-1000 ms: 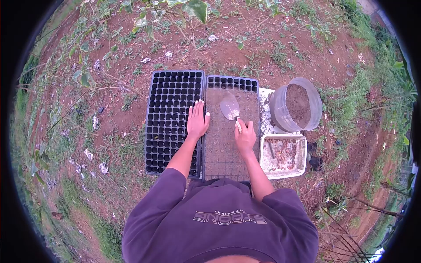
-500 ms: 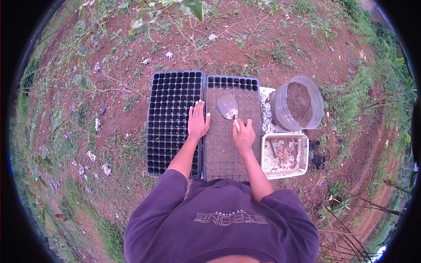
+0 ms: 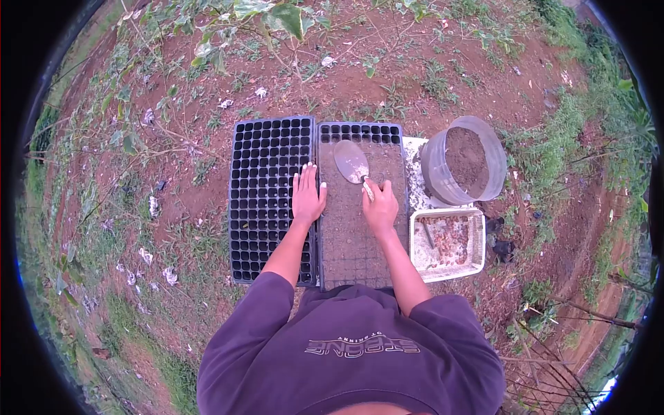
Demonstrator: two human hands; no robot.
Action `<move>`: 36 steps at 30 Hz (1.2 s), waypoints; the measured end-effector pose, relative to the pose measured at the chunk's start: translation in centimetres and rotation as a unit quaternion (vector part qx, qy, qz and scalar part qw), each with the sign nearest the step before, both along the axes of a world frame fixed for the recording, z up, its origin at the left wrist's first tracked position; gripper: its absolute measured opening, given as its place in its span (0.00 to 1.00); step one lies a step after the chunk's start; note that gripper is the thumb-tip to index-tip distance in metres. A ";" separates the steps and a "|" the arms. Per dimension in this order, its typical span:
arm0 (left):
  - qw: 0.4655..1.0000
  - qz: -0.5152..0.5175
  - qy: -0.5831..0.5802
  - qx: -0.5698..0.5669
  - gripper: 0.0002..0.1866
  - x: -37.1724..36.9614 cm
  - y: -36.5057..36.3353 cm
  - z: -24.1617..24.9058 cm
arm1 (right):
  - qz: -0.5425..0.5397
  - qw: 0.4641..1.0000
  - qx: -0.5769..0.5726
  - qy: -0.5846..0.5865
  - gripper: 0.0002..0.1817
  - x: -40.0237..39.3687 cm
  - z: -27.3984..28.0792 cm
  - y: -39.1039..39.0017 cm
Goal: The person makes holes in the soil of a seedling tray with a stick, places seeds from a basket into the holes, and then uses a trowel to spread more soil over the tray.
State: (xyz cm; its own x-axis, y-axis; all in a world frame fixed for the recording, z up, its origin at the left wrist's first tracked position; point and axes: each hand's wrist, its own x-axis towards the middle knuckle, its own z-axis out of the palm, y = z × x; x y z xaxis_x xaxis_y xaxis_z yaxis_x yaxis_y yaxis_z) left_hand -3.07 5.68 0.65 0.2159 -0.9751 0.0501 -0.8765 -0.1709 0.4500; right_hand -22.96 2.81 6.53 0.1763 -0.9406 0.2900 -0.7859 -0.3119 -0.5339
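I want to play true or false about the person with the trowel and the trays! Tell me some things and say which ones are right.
1. The right hand holds a trowel. True.
2. The left hand is inside the bucket. False: it lies flat where the two trays meet.
3. The empty tray on the left is full of soil. False: its cells are empty; the soil-filled tray is the right one.
4. The bucket has soil in it. True.
5. A white basket sits next to the filled tray. True.
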 end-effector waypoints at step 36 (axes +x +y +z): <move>0.972 0.052 0.180 -0.140 0.26 -24.5 -6.9 11.3 | -0.098 0.957 -0.188 -0.196 0.13 -26.4 14.0 -5.3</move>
State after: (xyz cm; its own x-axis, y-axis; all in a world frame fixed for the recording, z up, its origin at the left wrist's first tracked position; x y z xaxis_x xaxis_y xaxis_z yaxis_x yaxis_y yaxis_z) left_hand -27.52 -1.23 11.95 0.3652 -0.9061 0.2136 -0.6382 -0.0767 0.7660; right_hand -49.37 -2.46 20.53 -0.1839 -0.7602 0.6232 -0.6120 -0.4076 -0.6778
